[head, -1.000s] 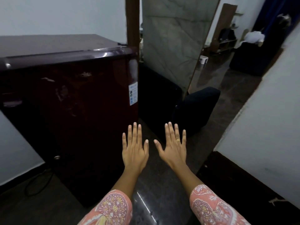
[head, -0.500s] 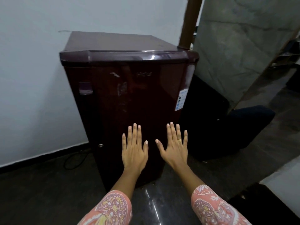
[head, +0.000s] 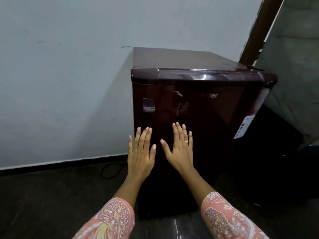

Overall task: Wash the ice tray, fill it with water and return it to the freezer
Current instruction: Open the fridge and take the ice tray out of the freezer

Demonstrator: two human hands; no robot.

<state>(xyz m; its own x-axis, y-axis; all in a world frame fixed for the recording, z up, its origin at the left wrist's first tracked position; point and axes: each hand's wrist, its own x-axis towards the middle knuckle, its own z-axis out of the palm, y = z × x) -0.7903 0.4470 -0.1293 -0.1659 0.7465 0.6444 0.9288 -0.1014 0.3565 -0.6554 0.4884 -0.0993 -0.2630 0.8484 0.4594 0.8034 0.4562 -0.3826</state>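
Shifting rightward: fridge (head: pixel 215 109) | left hand (head: pixel 140 152), right hand (head: pixel 179 150) still spread flat

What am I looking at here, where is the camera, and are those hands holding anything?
There is no machine here. A person wears a wide-angle camera on the head, so the one picture looks forward and down along their own arms. The left hand and the right hand are stretched out flat with straight fingers and hold nothing. Whether they touch the door cannot be told. In front of them stands a small maroon fridge with its door closed, a recessed handle at the upper left and a sticker on the right edge. The fridge stands on a dark floor by a pale wall. No ice tray is in view.
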